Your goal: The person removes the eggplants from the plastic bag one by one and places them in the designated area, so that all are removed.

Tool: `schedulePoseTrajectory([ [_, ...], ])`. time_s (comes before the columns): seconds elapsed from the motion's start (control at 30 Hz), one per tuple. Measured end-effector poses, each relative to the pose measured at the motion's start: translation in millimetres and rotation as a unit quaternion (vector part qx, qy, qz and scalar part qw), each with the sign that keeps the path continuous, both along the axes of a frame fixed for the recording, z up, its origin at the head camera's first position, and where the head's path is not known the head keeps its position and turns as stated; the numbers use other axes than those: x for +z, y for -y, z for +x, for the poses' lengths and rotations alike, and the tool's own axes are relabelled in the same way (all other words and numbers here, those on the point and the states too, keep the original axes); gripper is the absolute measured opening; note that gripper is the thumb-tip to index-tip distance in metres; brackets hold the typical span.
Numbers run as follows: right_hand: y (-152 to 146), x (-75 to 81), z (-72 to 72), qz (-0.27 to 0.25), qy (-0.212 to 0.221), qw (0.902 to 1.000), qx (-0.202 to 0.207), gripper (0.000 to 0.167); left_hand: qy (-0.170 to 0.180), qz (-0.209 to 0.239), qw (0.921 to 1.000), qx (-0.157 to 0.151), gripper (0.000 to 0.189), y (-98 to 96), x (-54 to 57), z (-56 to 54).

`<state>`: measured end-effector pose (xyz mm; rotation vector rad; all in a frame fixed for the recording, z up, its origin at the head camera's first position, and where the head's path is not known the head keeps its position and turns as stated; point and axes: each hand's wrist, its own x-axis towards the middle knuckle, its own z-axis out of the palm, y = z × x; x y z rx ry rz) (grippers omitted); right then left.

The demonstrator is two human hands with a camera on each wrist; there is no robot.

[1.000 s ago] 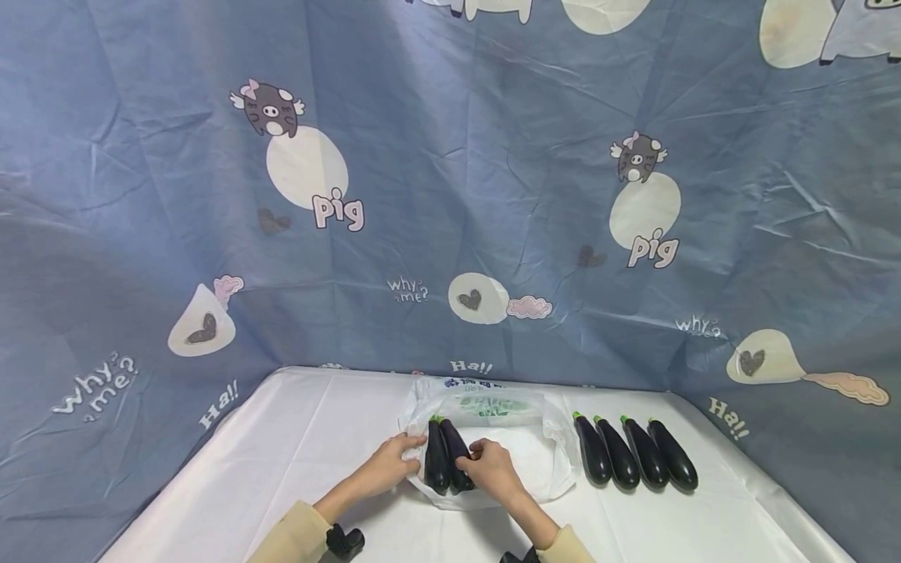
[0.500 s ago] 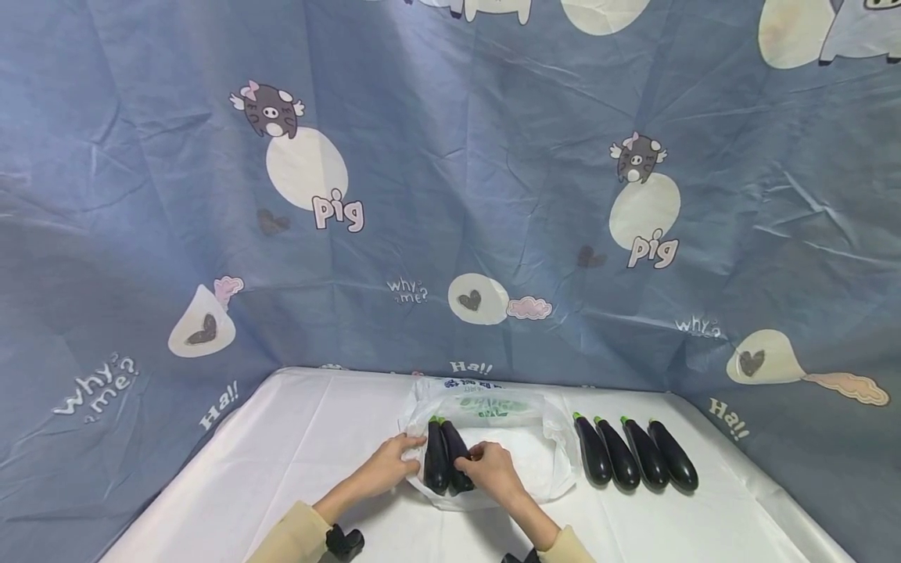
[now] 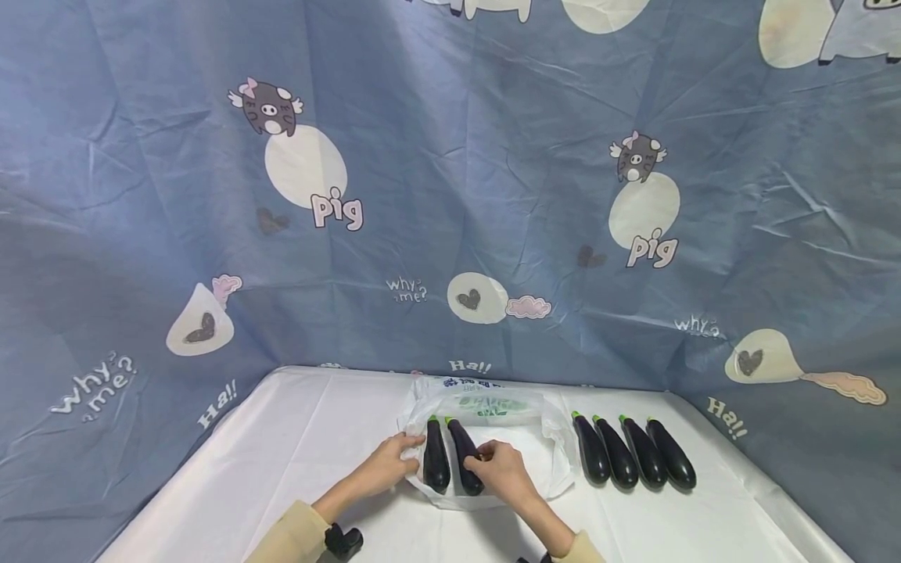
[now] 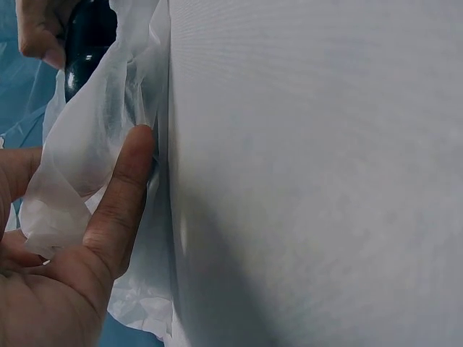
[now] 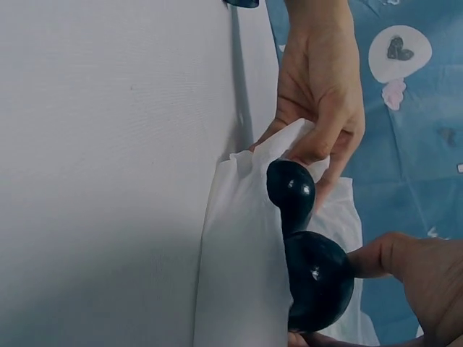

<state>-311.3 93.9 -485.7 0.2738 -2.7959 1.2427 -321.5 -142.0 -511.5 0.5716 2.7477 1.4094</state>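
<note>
A white, translucent plastic bag (image 3: 561,469) with green print lies spread open on the table, its mouth toward me. Two dark eggplants with green stem ends lie side by side in it, a gap between them. My right hand (image 3: 501,469) grips the right one (image 3: 464,453), thumb on one side and fingers on the other, as the right wrist view shows on its round end (image 5: 318,282). At the bag's left edge, close beside the left eggplant (image 3: 436,461), my left hand (image 3: 389,465) holds the plastic film (image 4: 79,166) between thumb and fingers.
Several more eggplants (image 3: 619,453) lie in a slanted row on the white-covered table (image 3: 317,438), right of the bag. Behind the table hangs a blue cloth (image 3: 436,195) with cartoon pigs. Dark straps (image 3: 343,541) sit at the wrists.
My right hand has shifted slightly right with the right eggplant, widening the gap to the left one. The left hand keeps its place on the bag's edge.
</note>
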Motion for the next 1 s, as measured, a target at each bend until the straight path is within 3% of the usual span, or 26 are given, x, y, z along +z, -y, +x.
schedulePoseTrajectory([
  [0.7, -27, 9.5, 19.2, 0.003, -0.015, 0.9996, -0.023, 0.034, 0.013, 0.005, 0.9999, -0.008, 0.057, -0.6, 3.1, 0.3],
  [1.0, -35, 8.8, 23.6, -0.003, -0.011, 0.9996, -0.025, 0.032, 0.014, 0.006, 0.9999, -0.004, 0.057, -0.3, -2.0, -3.9],
])
